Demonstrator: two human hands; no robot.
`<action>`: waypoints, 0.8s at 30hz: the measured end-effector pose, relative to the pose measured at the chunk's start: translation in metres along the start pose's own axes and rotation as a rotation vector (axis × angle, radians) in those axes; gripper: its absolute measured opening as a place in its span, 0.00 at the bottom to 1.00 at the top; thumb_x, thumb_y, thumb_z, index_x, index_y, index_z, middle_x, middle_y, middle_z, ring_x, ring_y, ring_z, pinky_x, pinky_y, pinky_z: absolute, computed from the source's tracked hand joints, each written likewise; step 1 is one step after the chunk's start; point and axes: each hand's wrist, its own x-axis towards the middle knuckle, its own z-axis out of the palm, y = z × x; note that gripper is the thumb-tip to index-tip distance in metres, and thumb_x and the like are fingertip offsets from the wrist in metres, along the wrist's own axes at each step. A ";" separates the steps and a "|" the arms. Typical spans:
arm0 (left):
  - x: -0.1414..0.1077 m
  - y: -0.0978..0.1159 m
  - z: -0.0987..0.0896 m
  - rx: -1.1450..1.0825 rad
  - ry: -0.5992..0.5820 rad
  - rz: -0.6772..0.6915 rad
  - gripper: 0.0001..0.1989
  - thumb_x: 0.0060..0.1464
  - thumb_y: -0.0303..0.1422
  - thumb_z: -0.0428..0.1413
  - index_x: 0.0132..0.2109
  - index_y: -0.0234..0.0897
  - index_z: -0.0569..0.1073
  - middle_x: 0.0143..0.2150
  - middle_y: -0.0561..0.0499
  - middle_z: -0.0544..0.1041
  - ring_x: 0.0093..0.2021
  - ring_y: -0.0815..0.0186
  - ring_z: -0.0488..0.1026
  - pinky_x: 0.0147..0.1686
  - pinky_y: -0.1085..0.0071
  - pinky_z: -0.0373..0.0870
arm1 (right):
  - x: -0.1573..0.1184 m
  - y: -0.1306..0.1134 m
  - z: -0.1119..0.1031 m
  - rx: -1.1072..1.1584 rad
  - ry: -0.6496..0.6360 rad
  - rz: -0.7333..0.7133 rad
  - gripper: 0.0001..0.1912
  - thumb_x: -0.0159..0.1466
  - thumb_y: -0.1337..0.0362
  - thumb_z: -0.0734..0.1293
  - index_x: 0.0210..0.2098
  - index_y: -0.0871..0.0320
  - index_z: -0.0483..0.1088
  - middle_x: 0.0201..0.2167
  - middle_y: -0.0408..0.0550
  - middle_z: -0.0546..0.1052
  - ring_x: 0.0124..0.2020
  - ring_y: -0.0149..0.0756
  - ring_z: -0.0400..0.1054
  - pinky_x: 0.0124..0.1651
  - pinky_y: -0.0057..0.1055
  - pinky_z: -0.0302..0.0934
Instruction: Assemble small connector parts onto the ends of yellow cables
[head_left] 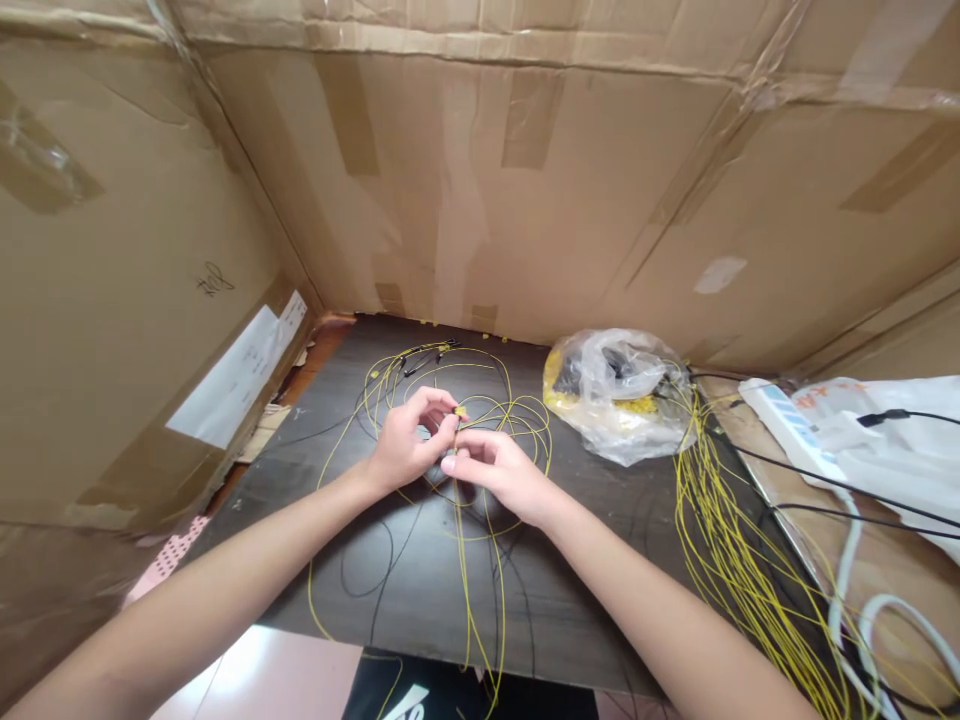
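Near the middle of the dark table (300, 560), my left hand (414, 438) pinches a small yellow piece (460, 411) between thumb and fingertips. My right hand (504, 474) is just to its right and slightly lower, with thumb and fingers closed on a thin yellow wire (461, 570) that hangs toward the front edge. Loops of yellow wire (536, 420) lie loosely around and behind both hands. Several black wire ends (412, 362) rest among the loops at the back. The fingertips hide part of the held wire.
A clear plastic bag (619, 395) with yellow and black contents sits at the back right. Beside it, a bundle of yellow wires (731, 560) runs over the right edge. A white power strip (791, 430) and cables lie further right. Cardboard walls (465, 200) enclose the table.
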 end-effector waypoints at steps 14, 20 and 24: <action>0.022 -0.023 -0.016 -0.085 0.348 -0.122 0.12 0.62 0.41 0.55 0.44 0.40 0.62 0.34 0.53 0.75 0.22 0.73 0.71 0.22 0.77 0.69 | -0.019 -0.050 0.025 0.221 0.029 -0.064 0.14 0.60 0.54 0.74 0.29 0.58 0.71 0.31 0.44 0.73 0.35 0.33 0.66 0.41 0.31 0.59; 0.033 -0.051 -0.032 -0.009 0.451 -0.210 0.10 0.63 0.41 0.52 0.42 0.39 0.62 0.32 0.54 0.72 0.26 0.71 0.72 0.21 0.76 0.66 | -0.051 -0.107 0.054 0.331 -0.174 -0.181 0.16 0.69 0.55 0.67 0.29 0.57 0.66 0.26 0.45 0.75 0.29 0.33 0.69 0.38 0.33 0.65; 0.032 -0.059 -0.043 0.052 0.322 -0.162 0.06 0.65 0.36 0.51 0.41 0.40 0.61 0.31 0.54 0.74 0.27 0.71 0.71 0.25 0.74 0.68 | -0.055 -0.160 0.061 0.296 -0.097 -0.253 0.17 0.73 0.55 0.63 0.29 0.55 0.62 0.22 0.37 0.70 0.20 0.27 0.65 0.30 0.30 0.66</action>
